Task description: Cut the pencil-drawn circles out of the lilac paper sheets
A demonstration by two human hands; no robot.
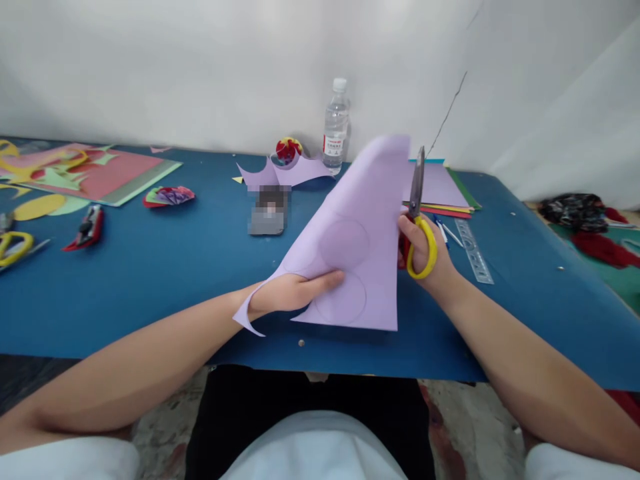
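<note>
**Lilac sheet and scissors, held over blue table**

Left hand (pixel 295 291): fingers closed on the lower part of a lilac paper sheet (pixel 360 240), thumb on the near face, holding it raised and tilted above the blue table (pixel 175 267). Faint drawn circles show on the sheet; a curved strip hangs at its lower left corner.

Right hand (pixel 425 250): fingers through the yellow handles of a pair of scissors (pixel 417 213), blades pointing up just beside the sheet's right edge. The blades look nearly together, though their exact gap is hard to read from this angle.

Behind, right: stack of coloured paper (pixel 445 193), clear ruler (pixel 475 252), pens (pixel 447 232).

Behind, centre: water bottle (pixel 336 127), red-and-yellow paper ball (pixel 289 148), lilac offcut (pixel 285 175), grey blurred item (pixel 269 211).

Left: red and green sheets with cut scraps (pixel 95 175), folded paper flower (pixel 169 195), red utility knife (pixel 87 228), second yellow scissors (pixel 14 247).

Far right, off the table: dark and red cloth (pixel 585 220).
</note>
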